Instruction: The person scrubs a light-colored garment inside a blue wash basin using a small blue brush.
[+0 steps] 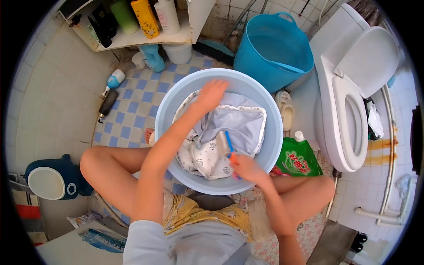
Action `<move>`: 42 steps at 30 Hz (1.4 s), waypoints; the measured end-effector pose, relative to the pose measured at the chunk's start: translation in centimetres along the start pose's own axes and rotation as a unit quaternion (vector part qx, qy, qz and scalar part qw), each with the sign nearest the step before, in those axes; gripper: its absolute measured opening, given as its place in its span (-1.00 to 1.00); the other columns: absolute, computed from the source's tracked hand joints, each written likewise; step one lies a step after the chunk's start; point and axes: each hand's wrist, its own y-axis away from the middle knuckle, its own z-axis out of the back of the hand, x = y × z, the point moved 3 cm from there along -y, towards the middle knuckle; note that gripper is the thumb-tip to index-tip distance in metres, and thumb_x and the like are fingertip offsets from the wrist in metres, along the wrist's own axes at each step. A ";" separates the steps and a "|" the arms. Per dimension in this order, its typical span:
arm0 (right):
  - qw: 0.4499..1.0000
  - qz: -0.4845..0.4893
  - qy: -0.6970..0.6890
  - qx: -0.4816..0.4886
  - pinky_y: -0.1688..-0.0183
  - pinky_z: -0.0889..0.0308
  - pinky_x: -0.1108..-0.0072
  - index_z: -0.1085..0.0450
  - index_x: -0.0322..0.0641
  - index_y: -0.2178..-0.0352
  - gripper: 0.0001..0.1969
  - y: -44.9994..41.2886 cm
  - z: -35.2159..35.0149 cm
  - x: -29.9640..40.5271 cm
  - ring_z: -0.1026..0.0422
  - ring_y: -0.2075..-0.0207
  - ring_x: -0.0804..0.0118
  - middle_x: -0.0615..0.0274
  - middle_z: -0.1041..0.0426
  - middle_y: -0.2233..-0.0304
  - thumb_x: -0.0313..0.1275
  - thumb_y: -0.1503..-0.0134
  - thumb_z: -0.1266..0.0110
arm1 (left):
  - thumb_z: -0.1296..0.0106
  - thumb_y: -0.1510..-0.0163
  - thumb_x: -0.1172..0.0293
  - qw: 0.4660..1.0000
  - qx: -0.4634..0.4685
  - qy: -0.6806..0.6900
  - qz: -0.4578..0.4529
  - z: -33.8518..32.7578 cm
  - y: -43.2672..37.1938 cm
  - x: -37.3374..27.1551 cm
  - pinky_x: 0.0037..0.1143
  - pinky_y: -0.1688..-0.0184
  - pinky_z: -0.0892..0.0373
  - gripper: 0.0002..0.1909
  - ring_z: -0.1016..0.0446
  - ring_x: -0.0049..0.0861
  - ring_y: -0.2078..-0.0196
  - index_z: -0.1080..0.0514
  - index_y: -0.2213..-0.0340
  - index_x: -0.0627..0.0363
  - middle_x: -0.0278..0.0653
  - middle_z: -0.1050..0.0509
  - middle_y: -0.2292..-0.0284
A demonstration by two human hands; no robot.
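A light blue plastic basin stands on the floor between my bent knees. Wet fabric lies bunched inside it, a pale grey-lilac cloth with white printed edging and a white printed part. My right hand grips the handle of a scrub brush, blue and orange with pale bristles. The brush rests over the white printed part, bristles facing left. Above the far side of the cloth is my left hand, blurred. Whether its fingers hold any fabric cannot be made out.
A blue flexible tub holding water stands behind the basin, beside a toilet with its lid raised. A green detergent pouch and a white clog lie at right. Bottles lie left, near a shelf.
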 end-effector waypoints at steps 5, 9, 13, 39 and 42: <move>0.995 -0.032 -0.002 -0.092 0.40 -0.23 0.38 -0.31 -0.40 0.42 -0.73 3.7 8.4 -0.5 -0.37 0.46 0.03 -0.09 -0.37 0.54 -0.31 -0.04 0.09 | -0.03 0.13 0.27 0.939 0.276 0.081 0.190 5.5 4.8 -4.1 -0.35 0.05 -0.21 -0.51 -0.26 -0.22 0.06 -0.26 0.16 0.25 -0.06 -0.33 0.16; 0.974 0.040 0.129 -0.182 0.33 -0.24 0.31 -0.31 -0.40 0.45 -0.78 -1.7 10.8 0.7 -0.38 0.37 0.01 -0.10 -0.39 0.44 -0.38 -0.03 0.09 | -0.10 0.17 0.15 0.939 0.299 0.093 0.141 7.7 12.4 -10.6 -0.17 -0.02 -0.11 -0.31 -0.14 -0.24 -0.06 -0.15 0.02 0.16 -0.05 -0.16 0.01; 0.865 0.248 0.310 -0.308 0.25 -0.24 0.29 -0.34 -0.37 0.44 -0.81 -8.8 12.2 -2.2 -0.34 0.28 -0.05 -0.09 -0.35 0.29 -0.41 0.00 0.05 | -0.12 0.19 0.24 0.920 0.381 0.019 -0.085 4.4 14.5 -12.7 -0.07 -0.10 0.06 -0.28 0.01 -0.38 -0.16 -0.10 -0.04 -0.06 -0.19 -0.01 -0.11; 0.936 0.032 0.197 -0.289 0.41 -0.26 0.15 -0.23 -0.39 0.48 -0.83 2.0 8.1 0.7 -0.36 0.48 -0.21 -0.19 -0.36 0.58 -0.43 -0.03 0.14 | 0.06 0.27 0.55 0.978 0.074 0.177 -0.084 5.2 11.2 -12.0 -0.37 0.28 -0.31 -0.77 -0.37 -0.24 0.33 -0.36 0.43 0.20 -0.16 -0.38 0.45; 0.923 0.019 0.230 -0.308 0.46 -0.27 0.15 -0.22 -0.37 0.47 -0.84 1.0 8.8 1.2 -0.36 0.50 -0.20 -0.18 -0.36 0.60 -0.44 -0.04 0.15 | 0.06 0.25 0.52 0.961 0.160 0.174 -0.144 3.0 9.8 -15.4 -0.41 0.32 -0.33 -0.82 -0.37 -0.27 0.34 -0.34 0.47 0.20 -0.19 -0.39 0.48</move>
